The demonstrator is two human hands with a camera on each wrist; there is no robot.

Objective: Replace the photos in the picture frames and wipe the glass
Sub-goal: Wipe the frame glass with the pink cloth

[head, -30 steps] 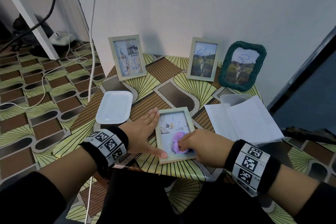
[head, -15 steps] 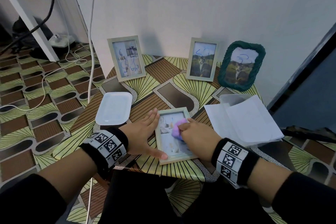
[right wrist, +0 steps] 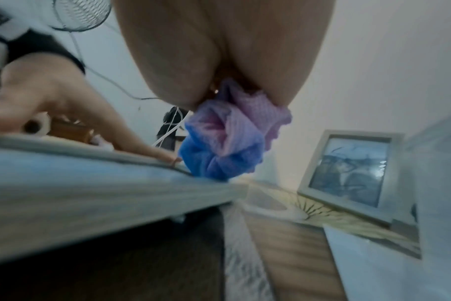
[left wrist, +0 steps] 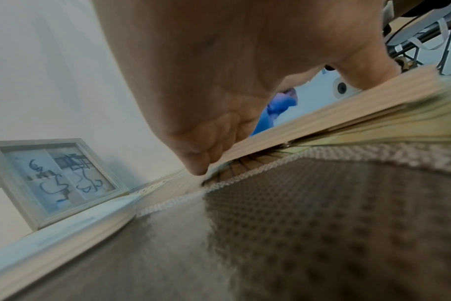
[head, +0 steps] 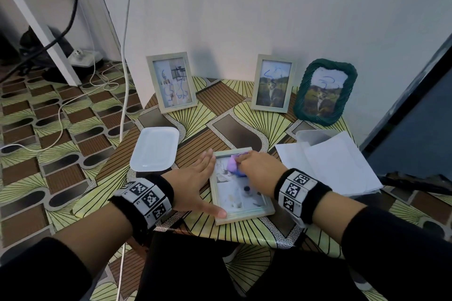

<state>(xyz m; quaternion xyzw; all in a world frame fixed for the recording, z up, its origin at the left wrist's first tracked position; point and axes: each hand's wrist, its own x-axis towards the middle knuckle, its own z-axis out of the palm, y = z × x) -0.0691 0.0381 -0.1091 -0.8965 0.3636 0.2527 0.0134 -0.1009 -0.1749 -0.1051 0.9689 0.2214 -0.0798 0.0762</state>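
Small table (head: 244,115) with patterned cover, set in a white-walled corner.

Work piece: frame (head: 241,212) flat near the front edge, glass up, new photo visible under the glass.

Left hand (head: 193,183): fingers straight, palm flat, pressing the frame's left rail; thumb along the near left corner. Holds nothing; acts as a brace only.

Right hand (head: 259,168): fingers curled around a bunched cloth (head: 233,166), pressing it on the glass at the far end, just inside the top rail. Seen from the right wrist, cloth (right wrist: 229,140) gripped tight between fingers and thumb, its lower fold touching the glass.

Step in hand, by judgement: wiping the glass of this frame; far end under way, near end clean-looking but not confirmed.

For a good wipe:
- Keep the left palm down so the frame cannot slide on the slick cover.
- Work in overlapping strokes from far rail to near rail, into each corner.
- Press moderately; avoid flexing the glass.
- Turn the cloth to a fresh fold if smears appear.

Remaining, by judgement: three frames (head: 171,80) (head: 272,83) (head: 324,91) upright against the wall, blue scribbles on their glass. Also present: white tray (head: 155,149) at left, papers (head: 330,161) at right.
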